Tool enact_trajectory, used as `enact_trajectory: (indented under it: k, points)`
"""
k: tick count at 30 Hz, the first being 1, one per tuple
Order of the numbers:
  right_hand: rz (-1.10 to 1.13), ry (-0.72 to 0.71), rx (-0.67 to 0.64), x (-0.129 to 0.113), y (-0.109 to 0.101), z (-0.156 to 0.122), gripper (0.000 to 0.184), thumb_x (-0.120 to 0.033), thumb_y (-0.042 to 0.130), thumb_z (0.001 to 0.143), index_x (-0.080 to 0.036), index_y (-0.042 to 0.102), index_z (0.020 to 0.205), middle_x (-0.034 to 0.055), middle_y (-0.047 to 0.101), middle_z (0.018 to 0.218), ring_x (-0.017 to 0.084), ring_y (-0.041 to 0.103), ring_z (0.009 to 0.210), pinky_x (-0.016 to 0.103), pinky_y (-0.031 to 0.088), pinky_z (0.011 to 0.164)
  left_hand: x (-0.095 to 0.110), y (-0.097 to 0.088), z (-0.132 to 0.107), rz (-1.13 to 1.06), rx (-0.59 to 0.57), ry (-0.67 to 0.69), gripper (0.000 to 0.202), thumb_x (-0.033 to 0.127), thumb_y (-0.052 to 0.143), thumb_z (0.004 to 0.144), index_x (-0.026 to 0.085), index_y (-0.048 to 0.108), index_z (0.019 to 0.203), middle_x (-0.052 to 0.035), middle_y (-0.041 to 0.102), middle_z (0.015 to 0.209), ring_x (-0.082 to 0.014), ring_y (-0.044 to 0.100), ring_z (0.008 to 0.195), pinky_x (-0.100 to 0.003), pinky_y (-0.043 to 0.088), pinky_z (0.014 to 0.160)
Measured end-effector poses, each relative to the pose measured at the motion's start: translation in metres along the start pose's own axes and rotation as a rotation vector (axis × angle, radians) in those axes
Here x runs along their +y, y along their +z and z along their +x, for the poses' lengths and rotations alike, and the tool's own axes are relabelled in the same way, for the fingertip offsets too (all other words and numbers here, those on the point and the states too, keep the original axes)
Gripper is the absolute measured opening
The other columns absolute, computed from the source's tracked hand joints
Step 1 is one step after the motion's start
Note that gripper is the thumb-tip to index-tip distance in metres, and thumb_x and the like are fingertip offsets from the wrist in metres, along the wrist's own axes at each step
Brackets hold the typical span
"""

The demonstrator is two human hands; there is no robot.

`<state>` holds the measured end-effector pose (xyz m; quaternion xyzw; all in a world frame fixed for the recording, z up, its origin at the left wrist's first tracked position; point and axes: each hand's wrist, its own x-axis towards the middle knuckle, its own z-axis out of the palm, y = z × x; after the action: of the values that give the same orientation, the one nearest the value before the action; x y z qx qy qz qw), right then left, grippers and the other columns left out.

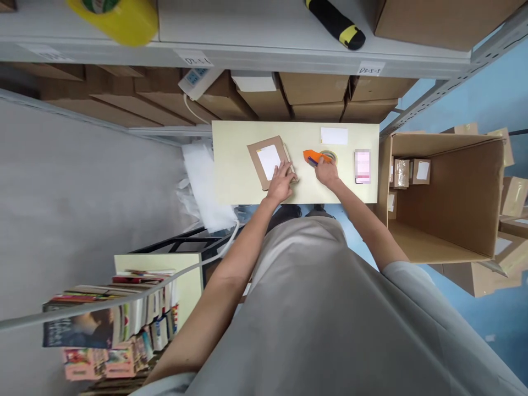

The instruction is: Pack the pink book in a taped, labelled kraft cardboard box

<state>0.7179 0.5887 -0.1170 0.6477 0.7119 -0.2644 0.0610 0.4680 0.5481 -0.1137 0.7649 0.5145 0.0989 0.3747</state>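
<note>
The left hand [281, 181] is pressing flat on the cardboard parcel [268, 161] lying mid-tabletop [231, 165], its grip apart. Just beside it, the right hand [327, 173] is clamping its grip around the orange tape dispenser [317, 158], near a pink slip [362, 165].

On the table [235, 176], the parcel [267, 159] lies left of the tape dispenser [317, 158].

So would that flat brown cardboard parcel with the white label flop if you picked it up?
Probably stiff: the flat brown cardboard parcel lies flat with straight edges under the left hand. Likely light, being thin. It should slide, not roll, on the smooth cream table.
</note>
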Motion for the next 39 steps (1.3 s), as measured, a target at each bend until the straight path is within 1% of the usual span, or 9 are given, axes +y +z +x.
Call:
enact_trajectory:
  k: [5, 10, 14, 17, 21, 29, 34, 37, 39]
  points:
    - [0.033, 0.105, 0.011, 0.006, 0.022, -0.014, 0.059, -0.016, 0.04, 0.113, 0.014, 0.047, 0.163, 0.0397, 0.07, 0.147, 0.044, 0.066, 0.141, 0.063, 0.04, 0.13, -0.008, -0.012, -0.009, 0.067, -0.063, 0.039, 0.062, 0.006, 0.064, 0.081, 0.018, 0.075, 0.141, -0.0152, 0.043, 0.188, -0.0397, 0.021, 0.183, -0.07, 0.014, 0.149]
    - [0.148, 0.195, 0.217, 0.001, 0.039, -0.026, 0.058, -0.014, 0.041, 0.11, 0.009, 0.052, 0.163, 0.0369, 0.064, 0.155, 0.045, 0.058, 0.151, 0.066, 0.037, 0.135, -0.017, -0.019, -0.029, 0.121, -0.088, 0.072, 0.097, 0.021, 0.063, 0.092, 0.014, 0.035, 0.184, -0.0181, 0.02, 0.196, -0.0363, 0.01, 0.185, -0.064, 0.009, 0.15]
    - [0.419, 0.216, 0.331, -0.023, 0.063, -0.064, 0.059, -0.033, 0.043, 0.118, -0.004, 0.055, 0.168, 0.0306, 0.06, 0.167, 0.042, 0.052, 0.163, 0.067, 0.036, 0.141, -0.024, -0.02, -0.041, 0.139, -0.112, 0.045, 0.096, 0.038, 0.059, 0.104, 0.006, 0.023, 0.186, -0.0229, 0.017, 0.195, -0.0379, 0.004, 0.185, -0.063, 0.003, 0.15]
    - [0.839, 0.187, 0.158, -0.058, 0.087, -0.089, 0.068, -0.056, 0.046, 0.118, -0.01, 0.064, 0.165, 0.0245, 0.066, 0.168, 0.038, 0.059, 0.162, 0.058, 0.04, 0.143, -0.027, -0.021, -0.043, 0.134, -0.147, 0.039, 0.094, 0.045, 0.056, 0.108, 0.005, 0.022, 0.186, -0.024, 0.014, 0.195, -0.0383, 0.002, 0.185, -0.064, 0.003, 0.149]
    - [1.262, 0.18, 0.037, -0.099, 0.11, -0.096, 0.095, -0.089, 0.051, 0.106, -0.02, 0.063, 0.172, 0.0101, 0.057, 0.181, 0.031, 0.047, 0.175, 0.047, 0.027, 0.15, -0.029, -0.023, -0.043, 0.135, -0.162, 0.055, 0.096, 0.046, 0.057, 0.108, 0.006, 0.02, 0.187, -0.0236, 0.013, 0.196, -0.0374, 0.0, 0.185, -0.065, 0.004, 0.149]
    - [1.345, 0.305, 0.084, -0.125, 0.108, -0.082, 0.117, -0.105, 0.034, 0.1, -0.017, 0.062, 0.172, 0.0076, 0.055, 0.182, 0.025, 0.044, 0.176, 0.04, 0.02, 0.152, -0.012, -0.034, -0.04, 0.184, -0.183, 0.078, 0.097, 0.035, 0.062, 0.101, 0.005, 0.026, 0.186, -0.0228, 0.018, 0.195, -0.04, 0.007, 0.185, -0.064, 0.008, 0.15]
    - [1.436, 0.484, 0.153, -0.147, 0.099, -0.078, 0.098, -0.094, 0.044, 0.106, -0.018, 0.07, 0.162, 0.0099, 0.064, 0.175, 0.029, 0.047, 0.174, 0.046, 0.027, 0.15, 0.007, -0.056, -0.017, 0.224, -0.224, 0.116, 0.083, 0.034, 0.061, 0.103, 0.009, 0.042, 0.18, -0.0245, 0.035, 0.19, -0.0452, 0.027, 0.18, -0.068, 0.025, 0.145]
    - [1.653, 0.804, 0.184, -0.155, 0.087, -0.072, 0.087, -0.08, 0.032, 0.118, -0.013, 0.067, 0.161, 0.017, 0.068, 0.17, 0.031, 0.064, 0.16, 0.05, 0.045, 0.141, 0.008, -0.068, 0.023, 0.216, -0.2, 0.125, 0.073, 0.038, 0.065, 0.102, 0.016, 0.056, 0.171, -0.0223, 0.048, 0.183, -0.0464, 0.039, 0.173, -0.068, 0.031, 0.143]
    - [1.848, 1.027, 0.11, -0.157, 0.079, -0.067, 0.086, -0.072, 0.024, 0.121, -0.007, 0.06, 0.164, 0.0247, 0.07, 0.164, 0.032, 0.074, 0.148, 0.051, 0.057, 0.13, 0.002, -0.071, 0.06, 0.193, -0.139, 0.122, 0.08, 0.04, 0.069, 0.1, 0.016, 0.052, 0.175, -0.0214, 0.039, 0.188, -0.0462, 0.031, 0.176, -0.068, 0.025, 0.145]
